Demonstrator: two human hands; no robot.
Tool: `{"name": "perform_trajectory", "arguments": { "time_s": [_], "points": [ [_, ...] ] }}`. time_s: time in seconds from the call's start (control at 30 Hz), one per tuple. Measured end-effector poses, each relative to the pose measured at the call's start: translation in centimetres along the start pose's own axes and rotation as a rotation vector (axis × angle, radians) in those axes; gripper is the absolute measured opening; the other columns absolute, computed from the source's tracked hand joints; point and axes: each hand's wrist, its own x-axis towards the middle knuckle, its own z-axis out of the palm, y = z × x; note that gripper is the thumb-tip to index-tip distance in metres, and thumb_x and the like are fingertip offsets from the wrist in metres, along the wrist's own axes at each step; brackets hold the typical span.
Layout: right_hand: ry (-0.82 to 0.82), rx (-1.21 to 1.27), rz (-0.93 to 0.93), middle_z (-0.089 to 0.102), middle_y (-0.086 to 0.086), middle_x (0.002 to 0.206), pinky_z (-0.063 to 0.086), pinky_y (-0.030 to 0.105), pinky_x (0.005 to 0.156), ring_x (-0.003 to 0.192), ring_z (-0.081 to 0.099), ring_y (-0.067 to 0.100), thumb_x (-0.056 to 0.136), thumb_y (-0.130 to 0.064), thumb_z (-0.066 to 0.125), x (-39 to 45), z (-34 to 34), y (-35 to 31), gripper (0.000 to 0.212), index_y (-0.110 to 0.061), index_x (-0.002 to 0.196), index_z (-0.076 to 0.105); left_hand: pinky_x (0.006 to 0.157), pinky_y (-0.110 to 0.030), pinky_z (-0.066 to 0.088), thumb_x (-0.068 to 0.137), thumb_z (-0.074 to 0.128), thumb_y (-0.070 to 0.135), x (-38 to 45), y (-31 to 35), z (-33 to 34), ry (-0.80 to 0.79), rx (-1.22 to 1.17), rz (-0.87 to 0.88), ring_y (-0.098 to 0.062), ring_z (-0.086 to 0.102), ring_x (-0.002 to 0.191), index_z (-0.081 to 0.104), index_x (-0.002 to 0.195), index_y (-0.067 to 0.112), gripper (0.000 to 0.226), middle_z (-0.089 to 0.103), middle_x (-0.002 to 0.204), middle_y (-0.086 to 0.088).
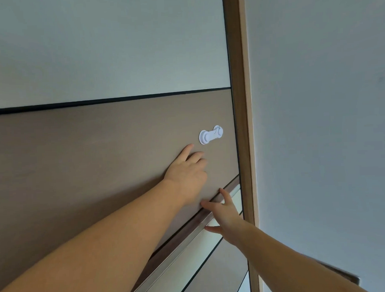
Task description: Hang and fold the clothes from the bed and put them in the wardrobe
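wardrobe door (pixel 89 149): huge sliding panel, fills most of the view. brown band across the middle, pale grey-white panel above it, thin dark line between the two. this is the only task thing you can see, it's right in front of the person at arm's reach

wall (pixel 317 119): plain pale wall on the right side

wardrobe frame (pixel 240 100): wood-coloured upright strip between the door and the wall, running top to bottom

door rail (pixel 179 246): metallic strip slanting along the lower edge of the brown band, with another pale panel showing below it

left hand (pixel 186 174): bare arm reaching up from bottom left, palm flat against the brown band, fingers straight and only slightly apart, index tip just below-left of the lock, not touching it

right hand (pixel 222 214): reaching up from bottom right, fingers spread wide, fingertips resting on the rail and the edge of the brown band, thumb sticking out left. not curled around anything

child lock (pixel 211 135): little white plastic latch stuck on the brown band near its right edge, two round pads joined by a short bar
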Motion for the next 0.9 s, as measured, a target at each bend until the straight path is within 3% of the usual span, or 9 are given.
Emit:
{"name": "perform_trajectory", "arguments": {
  "time_s": [0.3, 0.47, 0.6, 0.7, 0.8, 0.9],
  "points": [
    [-0.022, 0.014, -0.005, 0.044, -0.001, 0.139, 0.049, 0.054, 0.096, 0.115, 0.049, 0.02, 0.084, -0.012, 0.071, 4.7, -4.0, -2.2, 0.089, -0.041, 0.149, 0.018, 0.116, -0.045, -0.014, 0.089, 0.053, 0.024, 6.9, 1.3, 1.2, 0.031, 0.019, -0.008, -0.022, 0.006, 0.147, 0.051, 0.132, 0.022, 0.043, 0.027, 0.152, -0.003],
    [-0.034, -0.007, 0.013, 0.039, -0.004, 0.139, 0.053, 0.049, 0.088, 0.113, 0.047, 0.019, 0.082, -0.013, 0.069, 5.1, -3.9, -2.4, 0.089, -0.046, 0.147, 0.017, 0.117, -0.047, -0.011, 0.088, 0.051, 0.025, 7.1, 1.4, 1.4, 0.057, 0.029, -0.03, -0.023, 0.013, 0.143, 0.053, 0.128, 0.022, 0.04, 0.031, 0.147, -0.001],
    [-0.044, 0.016, 0.013, 0.038, -0.002, 0.135, 0.051, 0.053, 0.091, 0.113, 0.045, 0.021, 0.083, -0.009, 0.069, 5.2, -4.1, -2.7, 0.09, -0.045, 0.148, 0.017, 0.116, -0.047, -0.012, 0.088, 0.051, 0.023, 7.5, 1.6, 1.3, 0.061, 0.016, -0.038, -0.023, 0.012, 0.143, 0.054, 0.127, 0.02, 0.039, 0.031, 0.147, -0.002],
    [-0.055, -0.006, 0.004, 0.039, 0.0, 0.136, 0.052, 0.048, 0.089, 0.112, 0.048, 0.021, 0.082, -0.01, 0.07, 5.2, -4.4, -2.8, 0.092, -0.043, 0.149, 0.017, 0.116, -0.046, -0.014, 0.087, 0.05, 0.021, 7.2, 1.7, 1.2, 0.068, -0.025, -0.031, -0.022, 0.01, 0.145, 0.055, 0.125, 0.02, 0.038, 0.033, 0.146, -0.001],
    [-0.07, -0.199, -0.076, 0.038, 0.004, 0.138, 0.048, 0.036, 0.082, 0.105, 0.051, 0.021, 0.082, -0.017, 0.072, 4.4, -5.2, -2.7, 0.088, -0.04, 0.149, 0.019, 0.116, -0.041, -0.017, 0.087, 0.05, 0.026, 5.9, 2.1, 1.1, 0.083, -0.114, -0.062, -0.02, 0.008, 0.146, 0.054, 0.127, 0.021, 0.04, 0.035, 0.146, 0.0],
    [-0.04, -0.586, -0.213, 0.024, 0.002, 0.152, 0.04, 0.021, 0.082, 0.118, 0.045, 0.02, 0.084, -0.028, 0.07, 2.7, -6.3, -3.0, 0.086, -0.035, 0.151, 0.017, 0.117, -0.04, -0.014, 0.086, 0.051, 0.032, 3.3, 3.2, 1.4, 0.097, -0.198, -0.106, -0.018, 0.011, 0.145, 0.051, 0.129, 0.022, 0.044, 0.035, 0.146, 0.001]
  ]
}}
